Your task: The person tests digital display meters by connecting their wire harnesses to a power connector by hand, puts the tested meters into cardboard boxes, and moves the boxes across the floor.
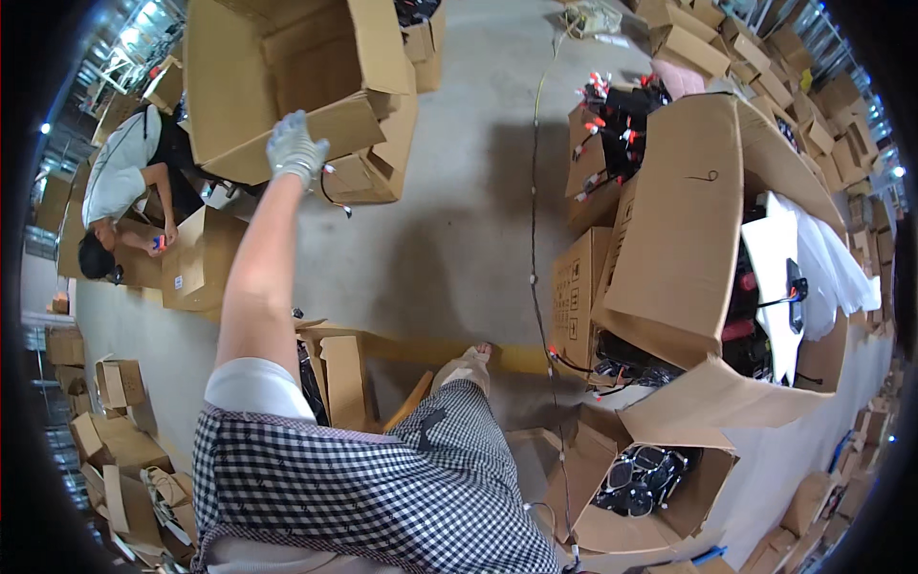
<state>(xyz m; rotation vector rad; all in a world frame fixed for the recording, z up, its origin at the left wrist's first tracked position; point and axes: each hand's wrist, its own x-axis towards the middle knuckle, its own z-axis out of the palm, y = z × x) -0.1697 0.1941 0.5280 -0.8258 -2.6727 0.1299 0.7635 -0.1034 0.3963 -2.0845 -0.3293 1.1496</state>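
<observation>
My left hand (295, 151), in a whitish work glove, reaches forward to a large cardboard box (225, 81). Its fingers lie over the edge of the box's near flap, with the thumb out to the right, and appear to grip it. The box stands with its mouth turned up toward me, and its visible inside is bare cardboard. Just right of the glove, a dark cable (334, 199) with red and white connectors hangs beside the lower box (363, 177). My right hand is out of the picture.
A co-worker (124, 172) bends over a closed carton (201, 258) at left. On the right, a large open box (679, 230) holds black parts and white sheeting. Below it sits an open carton (574, 469) of black round parts. A long cable (535, 191) crosses the floor.
</observation>
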